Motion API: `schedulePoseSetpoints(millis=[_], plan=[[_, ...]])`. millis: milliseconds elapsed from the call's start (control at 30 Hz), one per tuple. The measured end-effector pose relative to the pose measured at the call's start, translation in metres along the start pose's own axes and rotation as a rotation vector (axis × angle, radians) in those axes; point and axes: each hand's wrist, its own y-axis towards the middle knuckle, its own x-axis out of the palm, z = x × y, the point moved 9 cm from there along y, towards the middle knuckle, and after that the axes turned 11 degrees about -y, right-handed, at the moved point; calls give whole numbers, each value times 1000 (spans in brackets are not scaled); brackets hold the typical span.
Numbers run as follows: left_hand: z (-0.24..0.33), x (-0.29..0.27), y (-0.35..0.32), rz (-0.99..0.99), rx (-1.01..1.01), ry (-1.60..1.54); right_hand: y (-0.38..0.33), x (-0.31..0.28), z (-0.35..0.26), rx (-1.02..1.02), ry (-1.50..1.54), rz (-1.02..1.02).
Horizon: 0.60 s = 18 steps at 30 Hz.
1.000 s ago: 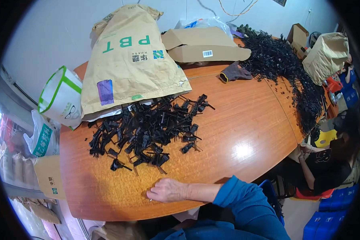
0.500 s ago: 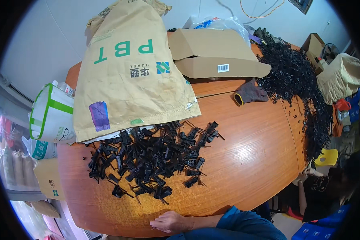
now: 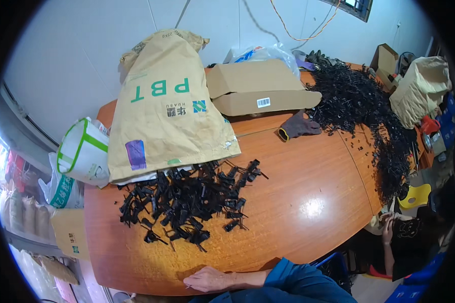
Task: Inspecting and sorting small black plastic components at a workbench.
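My right hand (image 3: pixel 206 280) rests at the near edge of the wooden table (image 3: pixel 283 202), its forearm coming in from the right in a blue sleeve. Its fingers are curled together; a thin bit seems to show at the fingertips, too small to name. Beyond it lies a loose heap of black plastic parts (image 3: pixel 184 202) with thin prongs, apart from the hand. My left hand is out of view. A large tan paper sack (image 3: pixel 172 126) lies flat behind the heap, its lower edge close to the parts.
A flattened cardboard box (image 3: pixel 258 83) and a dark glove (image 3: pixel 301 126) lie farther back. Small black pieces form a big pile (image 3: pixel 349 96) along the right. A white-and-green bucket (image 3: pixel 86 156) stands left. At the right, a co-worker's hands (image 3: pixel 388 220) are near that pile's end.
The view has tilted up, showing more wall, and the things on the table sit slightly differently in the picture. My right hand stays by the table edge, its fingers still curled.
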Motion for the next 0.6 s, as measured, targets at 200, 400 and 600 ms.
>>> schedulePoseSetpoints(millis=[200, 400, 600], plan=[[59, 0, -17, 142, 76, 260, 0, -15, 4, -82, -31, 169], [88, -4, -18, 295, 131, 529, 5, -21, 19, 69, -165, 171], [99, -27, -24, 338, 41, 738, 3, -11, 34, 108, -19, 193]])
